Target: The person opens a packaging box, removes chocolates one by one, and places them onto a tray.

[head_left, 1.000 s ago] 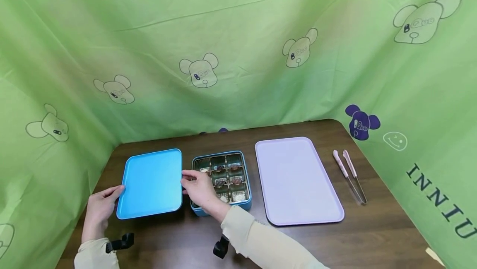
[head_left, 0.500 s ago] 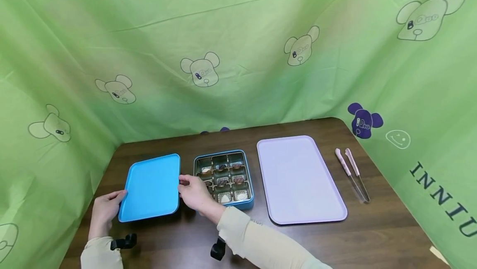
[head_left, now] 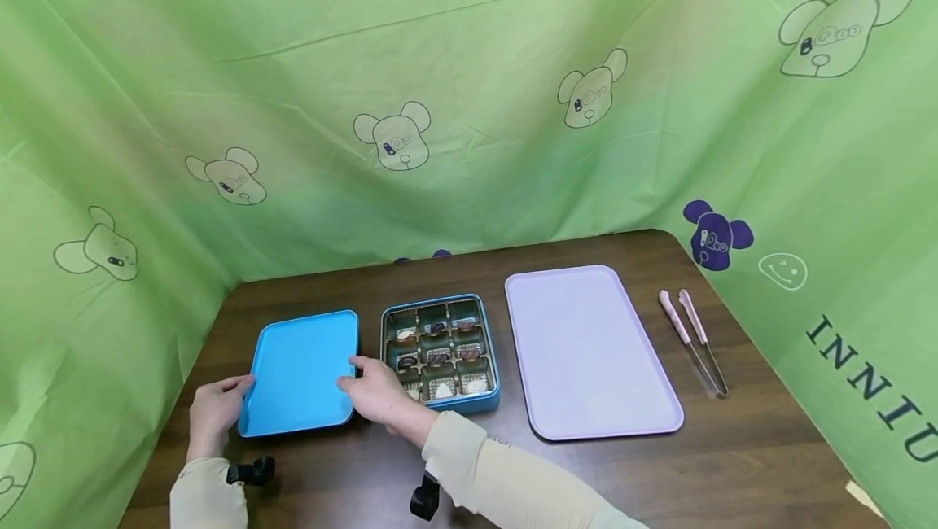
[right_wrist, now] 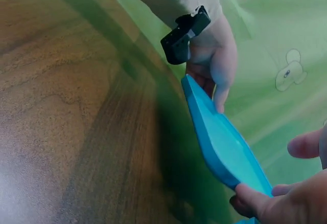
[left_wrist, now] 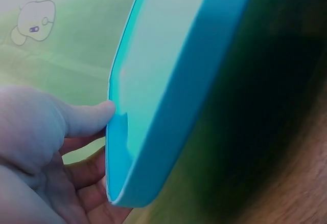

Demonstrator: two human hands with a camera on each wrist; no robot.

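A square blue lid (head_left: pixel 300 374) with a low rim is held hollow side up at the left of the table. My left hand (head_left: pixel 216 411) grips its left edge; in the left wrist view the thumb (left_wrist: pixel 92 119) lies on the rim and the other fingers curl outside it. At the opposite edge my right hand (head_left: pixel 383 392) pinches the rim, and in the right wrist view one finger (right_wrist: pixel 306 144) stands off from the lid. A dark shadow lies under the lid. Partly behind my right wrist is an uncovered blue box (head_left: pixel 469 403), its compartments holding small wrapped pieces.
To the right of the box lies a pale purple tray (head_left: pixel 593 350). Tongs with pink handles (head_left: pixel 692 334) lie further right, near the table's edge. Brown wooden tabletop (head_left: pixel 352 480) shows in front. A green printed curtain (head_left: pixel 469 65) hangs behind and at both sides.
Both hands have brought the blue lid lower and slightly nearer the table's front. The right hand has shifted down and left with it, showing more of the box. Box, tray and tongs have stayed put.
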